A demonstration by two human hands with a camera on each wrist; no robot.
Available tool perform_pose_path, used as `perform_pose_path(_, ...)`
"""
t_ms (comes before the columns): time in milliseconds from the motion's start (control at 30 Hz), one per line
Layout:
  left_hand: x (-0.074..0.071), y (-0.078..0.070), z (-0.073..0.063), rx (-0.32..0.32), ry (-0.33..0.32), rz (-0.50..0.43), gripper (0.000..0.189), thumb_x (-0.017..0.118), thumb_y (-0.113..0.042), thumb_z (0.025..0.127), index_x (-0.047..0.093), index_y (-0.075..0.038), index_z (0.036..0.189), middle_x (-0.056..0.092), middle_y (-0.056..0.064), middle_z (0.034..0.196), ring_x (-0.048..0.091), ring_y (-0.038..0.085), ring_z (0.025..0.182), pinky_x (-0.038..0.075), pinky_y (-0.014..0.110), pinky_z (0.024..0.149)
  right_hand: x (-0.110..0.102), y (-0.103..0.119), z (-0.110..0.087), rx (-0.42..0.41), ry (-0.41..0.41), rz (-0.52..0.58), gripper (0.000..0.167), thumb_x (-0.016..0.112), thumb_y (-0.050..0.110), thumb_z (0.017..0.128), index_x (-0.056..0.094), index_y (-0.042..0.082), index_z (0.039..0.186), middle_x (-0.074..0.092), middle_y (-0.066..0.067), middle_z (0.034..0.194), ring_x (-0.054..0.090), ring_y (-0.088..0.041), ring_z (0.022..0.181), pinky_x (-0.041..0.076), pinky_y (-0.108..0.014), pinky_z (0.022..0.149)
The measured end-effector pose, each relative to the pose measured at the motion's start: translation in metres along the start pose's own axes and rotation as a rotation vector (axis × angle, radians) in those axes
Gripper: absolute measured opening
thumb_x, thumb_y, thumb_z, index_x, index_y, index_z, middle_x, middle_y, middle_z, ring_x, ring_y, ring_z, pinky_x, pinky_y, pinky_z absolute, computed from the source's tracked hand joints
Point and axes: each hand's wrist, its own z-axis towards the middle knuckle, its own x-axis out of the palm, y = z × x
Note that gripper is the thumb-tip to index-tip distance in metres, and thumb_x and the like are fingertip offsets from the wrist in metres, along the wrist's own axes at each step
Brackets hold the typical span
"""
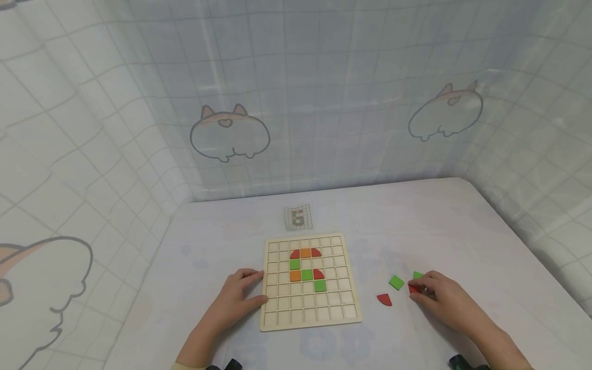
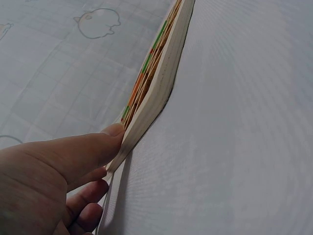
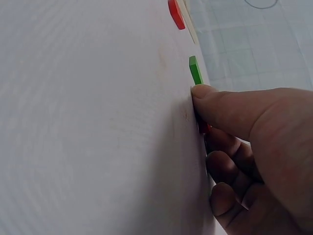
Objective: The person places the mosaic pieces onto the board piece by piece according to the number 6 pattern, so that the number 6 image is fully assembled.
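A square wooden grid board (image 1: 282, 318) lies on the table with red, orange and green pieces set in some cells. My left hand (image 1: 236, 298) rests at the board's left edge, thumb and fingertips touching it apart from each other. In the left wrist view the thumb (image 2: 93, 152) lies against the board's rim (image 2: 166, 73). To the right of the board, my right hand (image 1: 444, 298) pinches a red piece (image 1: 413, 289), mostly covered by the fingers. Close by lie a green square tile (image 1: 396, 282), another green tile (image 1: 418, 275) partly behind the hand, and a red quarter-circle piece (image 1: 384, 299).
A small pattern card (image 1: 298, 218) with a coloured figure on a grid lies just beyond the board. White sheeting with a grid print and cartoon animals (image 1: 229, 134) hangs around the back and sides of the pale table (image 1: 222, 231).
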Motion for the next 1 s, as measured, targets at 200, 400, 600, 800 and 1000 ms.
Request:
perform_pose_path(200, 0.0, -0.001, 0.0, -0.004, -0.001, 0.007, 0.068, 0.082, -0.043, 0.079, 0.061, -0.013, 0.137, 0.052, -0.001, 0.13, 0.044, 0.025, 0.125, 0.037, 0.05, 0.104, 0.001, 0.001, -0.001, 0.013, -0.017, 0.007, 0.028, 0.083, 0.028, 0.081, 0.074, 0.018, 0.105, 0.059, 0.007, 0.093, 0.052, -0.011, 0.079, 0.051, -0.025, 0.067)
perform_pose_path(400, -0.001, -0.002, 0.0, -0.006, 0.001, 0.013, 0.068, 0.082, -0.042, 0.079, 0.061, -0.013, 0.137, 0.052, 0.0, 0.131, 0.043, 0.025, 0.125, 0.038, 0.05, 0.104, 0.002, -0.001, -0.001, -0.012, -0.071, 0.004, 0.027, 0.082, 0.028, 0.082, 0.072, 0.017, 0.105, 0.06, 0.01, 0.091, 0.052, -0.009, 0.078, 0.051, -0.027, 0.069)
perform_pose_path(600, -0.003, -0.001, -0.001, -0.023, -0.007, 0.025, 0.068, 0.082, -0.042, 0.08, 0.06, -0.015, 0.138, 0.051, -0.001, 0.132, 0.043, 0.025, 0.126, 0.037, 0.05, 0.105, 0.004, 0.006, 0.004, -0.073, -0.11, 0.005, 0.03, 0.08, 0.026, 0.084, 0.072, 0.015, 0.111, 0.063, 0.013, 0.094, 0.055, -0.008, 0.083, 0.053, -0.033, 0.076)
perform_pose_path(800, -0.002, -0.001, 0.0, -0.014, 0.0, 0.019, 0.068, 0.081, -0.045, 0.08, 0.06, -0.016, 0.138, 0.051, 0.0, 0.132, 0.042, 0.026, 0.126, 0.037, 0.051, 0.104, 0.008, 0.019, 0.008, -0.067, -0.11, 0.023, 0.031, 0.08, 0.022, 0.084, 0.073, 0.012, 0.113, 0.063, 0.01, 0.094, 0.055, -0.007, 0.079, 0.053, -0.028, 0.071)
perform_pose_path(1000, -0.001, -0.002, 0.0, -0.002, -0.002, 0.03, 0.067, 0.082, -0.043, 0.08, 0.061, -0.015, 0.137, 0.052, -0.001, 0.131, 0.043, 0.026, 0.125, 0.038, 0.051, 0.104, 0.015, 0.026, 0.01, -0.097, -0.136, 0.028, 0.038, 0.081, 0.02, 0.083, 0.072, 0.01, 0.119, 0.061, 0.01, 0.091, 0.051, -0.004, 0.072, 0.048, -0.022, 0.061)
